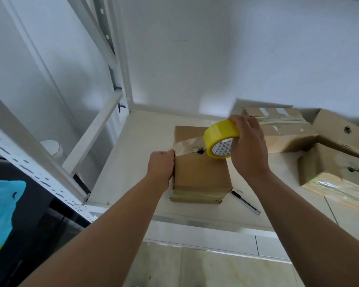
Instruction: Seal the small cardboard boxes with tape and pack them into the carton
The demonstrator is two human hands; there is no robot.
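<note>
The small box (pixel 201 175) stands on the white table (pixel 145 141), with its long side running away from the person. One band of tape already goes around its near end. A clear strip of tape (pixel 187 147) is stretched across the top, from the left edge to the tape roll (pixel 217 134).

The left hand (pixel 161 168) is at the left edge of the box. Its grip is closed on this edge with curled fingers, and I think it pins the end of the strip there, but the fingertips are hidden. The right hand (pixel 249 146) holds the yellow roll, with fingers over the outside and into the core, just above the right part of the top.

The box looks light and rather stiff. The cardboard is worn, however, and there is a torn hole in the top near the roll, so hard pressure there could push it in. It is better to hold it at the edges and corners, where the walls give support. Because it is light, it may slide on the smooth table when the tape is pulled, so the left hand must keep it steady.

The strip is thin and sticky, and it can fold onto itself if it goes slack.

Two more taped boxes (pixel 286 131) lie to the right. I cannot tell which one is the carton. A thin pen-like tool (pixel 246 202) lies near the front right corner.
</note>
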